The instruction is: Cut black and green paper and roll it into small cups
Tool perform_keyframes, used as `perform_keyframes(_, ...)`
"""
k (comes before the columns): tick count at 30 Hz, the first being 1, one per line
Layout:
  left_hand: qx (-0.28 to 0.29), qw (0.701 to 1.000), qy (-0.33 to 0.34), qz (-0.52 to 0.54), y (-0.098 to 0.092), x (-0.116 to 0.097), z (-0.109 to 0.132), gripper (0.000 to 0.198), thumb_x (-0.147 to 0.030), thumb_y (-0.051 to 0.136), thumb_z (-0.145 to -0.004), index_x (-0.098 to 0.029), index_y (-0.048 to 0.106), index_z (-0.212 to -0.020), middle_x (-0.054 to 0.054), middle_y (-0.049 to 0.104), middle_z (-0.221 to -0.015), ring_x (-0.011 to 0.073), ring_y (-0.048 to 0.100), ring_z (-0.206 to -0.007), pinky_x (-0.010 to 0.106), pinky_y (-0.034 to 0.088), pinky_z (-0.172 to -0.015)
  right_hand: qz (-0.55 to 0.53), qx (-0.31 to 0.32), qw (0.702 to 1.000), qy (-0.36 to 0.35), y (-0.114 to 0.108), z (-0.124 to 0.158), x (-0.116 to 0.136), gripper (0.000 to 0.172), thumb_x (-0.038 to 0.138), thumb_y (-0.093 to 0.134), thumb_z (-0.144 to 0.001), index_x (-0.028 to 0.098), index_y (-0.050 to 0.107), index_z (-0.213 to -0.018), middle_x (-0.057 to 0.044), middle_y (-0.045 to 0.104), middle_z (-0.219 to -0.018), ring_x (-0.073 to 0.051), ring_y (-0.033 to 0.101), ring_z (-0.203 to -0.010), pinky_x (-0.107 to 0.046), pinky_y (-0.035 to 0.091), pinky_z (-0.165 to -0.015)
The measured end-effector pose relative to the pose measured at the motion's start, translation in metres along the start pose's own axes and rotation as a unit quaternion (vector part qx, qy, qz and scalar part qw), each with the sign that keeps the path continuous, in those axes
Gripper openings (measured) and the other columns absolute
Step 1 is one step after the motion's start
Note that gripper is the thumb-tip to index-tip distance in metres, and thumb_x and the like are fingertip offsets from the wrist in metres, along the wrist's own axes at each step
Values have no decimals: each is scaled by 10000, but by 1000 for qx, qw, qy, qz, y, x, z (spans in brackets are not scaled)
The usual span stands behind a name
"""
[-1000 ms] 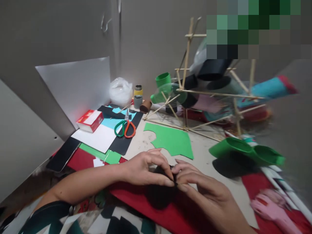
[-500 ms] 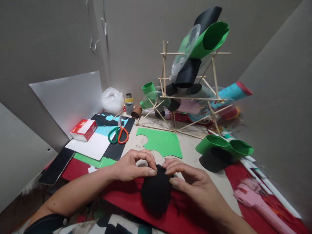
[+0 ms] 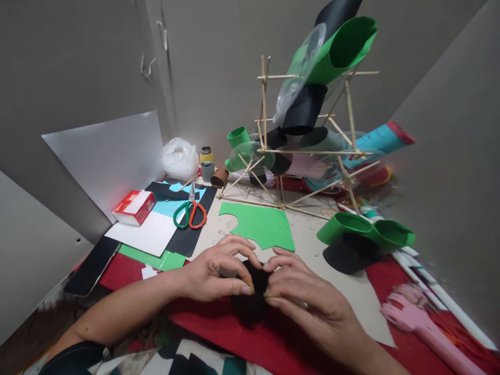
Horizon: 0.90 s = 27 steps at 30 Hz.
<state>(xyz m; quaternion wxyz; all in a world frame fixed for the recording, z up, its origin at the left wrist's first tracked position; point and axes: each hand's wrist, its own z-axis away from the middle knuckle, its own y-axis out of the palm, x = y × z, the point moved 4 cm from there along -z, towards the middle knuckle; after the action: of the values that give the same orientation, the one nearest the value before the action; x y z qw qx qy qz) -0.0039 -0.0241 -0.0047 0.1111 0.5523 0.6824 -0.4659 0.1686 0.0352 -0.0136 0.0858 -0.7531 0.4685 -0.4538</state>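
Between my hands is a rounded, rolled piece of black paper (image 3: 249, 308), held low over the red cloth. My left hand (image 3: 221, 268) pinches its left edge between thumb and fingers. The fingers of my right hand (image 3: 307, 286) are closed on its right edge, and my knuckles hide much of its top. Just beyond my fingertips lies a green sheet (image 3: 269, 225) with scalloped cutouts along its near and left sides.
Scissors (image 3: 191, 211) with green and orange handles lie beside a red box (image 3: 135, 207). A wooden stick frame (image 3: 312, 152) carrying paper tubes stands behind. Joined green and black tubes (image 3: 349, 237) sit at right, near a pink glue gun (image 3: 414, 317).
The black piece has tipped, so less of its front face shows and its top now appears as a dark hollow. My right hand has closed in on it.
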Motion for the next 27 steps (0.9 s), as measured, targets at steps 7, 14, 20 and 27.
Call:
perform_keyframes(7,-50,956,138,-255,6,-7,12,64,-181,626,-863,-213,672,-893,66,710,-1009,223,544,-1141,462,214,-1172,20,-162,986,23,-11,7,-10,215,157,655,-868,276,698,-1043,-48,710,-979,-227,640,-992,-393,511,-925)
perform_keyframes(14,-21,948,140,-286,16,-5,11,111,-147,596,-882,-210,688,-884,59,704,-992,206,549,-1137,456,264,-1163,32,-173,978,111,-11,3,-15,178,203,675,-863,206,728,-1033,-64,700,-888,-181,672,-791,-273,556,-679)
perform_keyframes(20,-25,979,90,-183,16,1,4,161,-218,648,-872,-208,683,-1029,100,679,-1104,234,572,-1133,467,350,-1104,39,-115,986,115,-7,1,-14,171,160,567,-914,200,726,-867,-55,703,-780,-171,659,-711,-279,527,-652)
perform_keyframes(27,-58,989,-125,-60,5,12,-16,149,-247,662,-867,-169,726,-977,92,736,-933,207,683,-881,334,544,-809,100,-82,989,69,-7,-1,-6,212,145,517,-917,196,684,-796,-51,661,-721,-180,624,-668,-271,491,-593)
